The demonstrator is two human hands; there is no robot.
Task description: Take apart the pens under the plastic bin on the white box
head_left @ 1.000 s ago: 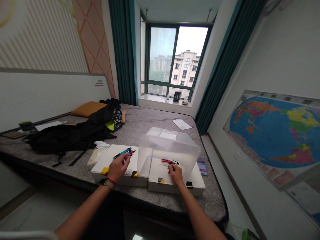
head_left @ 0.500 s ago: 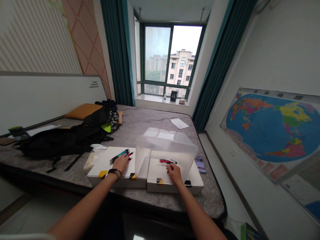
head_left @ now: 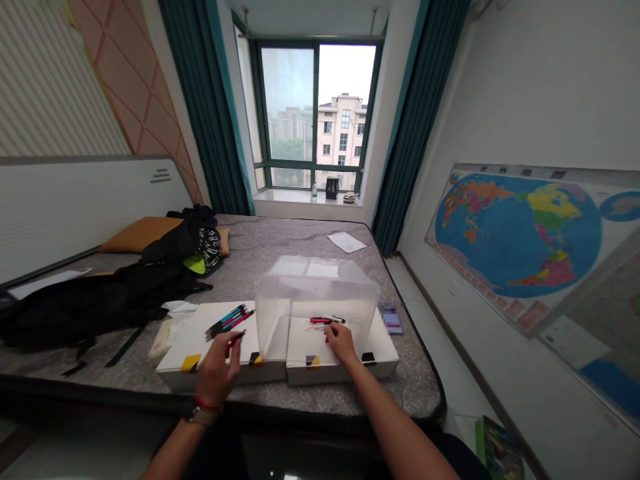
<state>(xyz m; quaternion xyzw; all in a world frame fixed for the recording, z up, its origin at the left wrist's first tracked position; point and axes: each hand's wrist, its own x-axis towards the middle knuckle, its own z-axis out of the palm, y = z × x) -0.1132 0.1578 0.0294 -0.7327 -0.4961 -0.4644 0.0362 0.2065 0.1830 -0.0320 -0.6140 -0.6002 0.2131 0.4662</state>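
My left hand (head_left: 219, 370) is closed in a pinch on a dark pen (head_left: 235, 340) with some red on it, raised just in front of the left white box (head_left: 187, 347). Behind it, several pens (head_left: 227, 321) in black, blue and red lie bunched on that box's lid. My right hand (head_left: 341, 343) is at the right white box (head_left: 325, 377), fingers drawn together beside a few pens (head_left: 325, 320) in red, black and white. What its fingertips hold, if anything, is hidden. A clear plastic bin (head_left: 273, 307) stands over both boxes, around those right-hand pens.
On the bed's left lies a black backpack (head_left: 90, 297), with an orange cushion (head_left: 143, 233) behind. White tissue (head_left: 177, 308) sits by the left box. A blurred purple packet (head_left: 391, 319) lies right of the bin, and a paper sheet (head_left: 347, 242) farther back.
My left hand has lifted off the pen bunch and drawn back toward me with one pen pinched in it. My right hand stays by its pens. The view has shifted slightly right.
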